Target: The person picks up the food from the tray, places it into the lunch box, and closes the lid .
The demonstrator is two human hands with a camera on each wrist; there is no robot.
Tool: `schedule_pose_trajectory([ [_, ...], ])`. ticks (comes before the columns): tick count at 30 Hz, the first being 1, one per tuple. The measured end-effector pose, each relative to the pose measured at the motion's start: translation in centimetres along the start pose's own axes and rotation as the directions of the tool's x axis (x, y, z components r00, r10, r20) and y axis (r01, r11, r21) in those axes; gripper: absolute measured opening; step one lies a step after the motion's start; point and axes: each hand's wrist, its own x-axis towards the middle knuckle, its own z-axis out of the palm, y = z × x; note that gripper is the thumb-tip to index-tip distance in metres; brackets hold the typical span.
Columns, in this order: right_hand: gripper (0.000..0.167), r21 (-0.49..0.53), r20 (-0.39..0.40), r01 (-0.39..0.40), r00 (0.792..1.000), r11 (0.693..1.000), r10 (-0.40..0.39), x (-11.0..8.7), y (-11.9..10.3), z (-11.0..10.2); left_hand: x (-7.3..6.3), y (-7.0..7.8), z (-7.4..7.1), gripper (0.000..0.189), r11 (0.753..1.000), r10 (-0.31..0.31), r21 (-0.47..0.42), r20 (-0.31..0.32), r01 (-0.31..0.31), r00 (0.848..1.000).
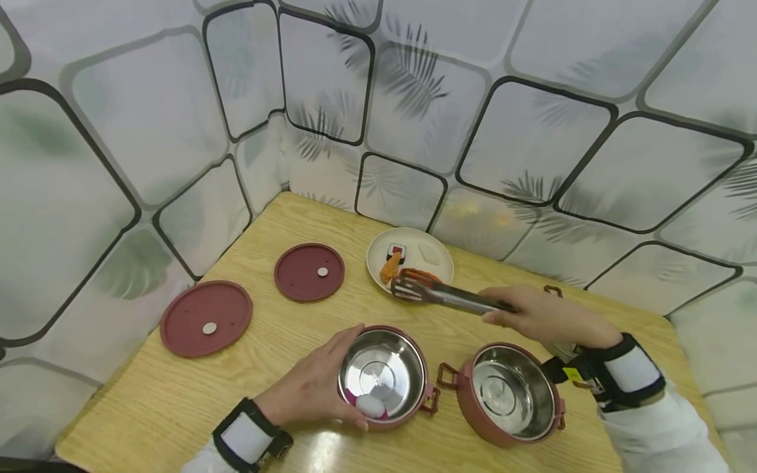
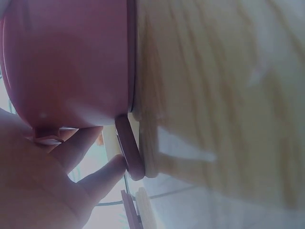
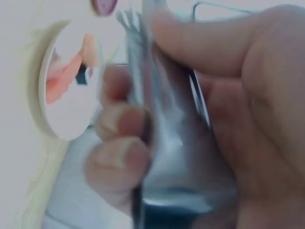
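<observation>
My left hand (image 1: pixel 322 381) holds the left side of a small dark-pink pot (image 1: pixel 424 368), fingers around its outer wall and thumb at the near side. Inside its steel interior lies a white oval piece with magenta ends (image 1: pixel 370 406). In the left wrist view, fingers reach beside the pot's wall (image 2: pixel 71 62) and handle (image 2: pixel 129 148). My right hand (image 1: pixel 538 315) grips metal tongs (image 1: pixel 455 299), whose tips are over the near edge of a cream plate (image 1: pixel 378 246). On that plate are a sushi roll (image 1: pixel 397 250), a fried drumstick (image 1: pixel 390 268), an orange-red piece (image 1: pixel 421 274) and a whitish piece (image 1: pixel 428 254).
A second dark-pink pot (image 1: pixel 473 407) stands to the right, below my right forearm. Two round dark-red lids (image 1: pixel 290 263) (image 1: pixel 183 328), each with a pale disc, lie at the left. Another handle (image 1: pixel 552 290) shows behind my right hand. Patterned curtains (image 1: pixel 408 190) border the wooden table (image 1: pixel 284 223).
</observation>
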Motion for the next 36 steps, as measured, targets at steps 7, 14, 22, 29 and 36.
schedule_pose_trajectory([
  [7, 0.016, -0.017, -0.209, -0.111, 0.972, 0.994, 0.105, 3.0, 2.8, 1.2, -0.1, 0.0, -0.1, 0.142, 1.0, -0.01, 0.0, 0.008, 0.01, 1.0],
  [14, 0.025, -0.072, -0.256, -0.265, 0.937, 0.961, 0.24, 5.6, 4.5, 3.0, -0.2, 0.0, 0.0, 0.142, 1.0, -0.021, 0.003, 0.02, 0.021, 1.0],
  [22, 0.026, -0.075, -0.217, -0.34, 0.923, 0.938, 0.317, 7.5, 4.7, 3.4, -0.1, -0.1, 0.0, 0.141, 1.0, -0.001, 0.007, 0.0, 0.001, 1.0],
  [29, 0.026, -0.108, -0.206, -0.348, 0.924, 0.931, 0.322, 8.2, 4.7, 4.1, -0.1, -0.1, 0.1, 0.14, 1.0, -0.002, -0.004, -0.005, 0.002, 1.0],
  [36, 0.022, -0.109, -0.252, -0.331, 0.922, 0.937, 0.296, 8.1, 5.1, 4.6, -0.1, -0.1, 0.1, 0.14, 1.0, 0.0, -0.013, -0.007, 0.0, 1.0],
])
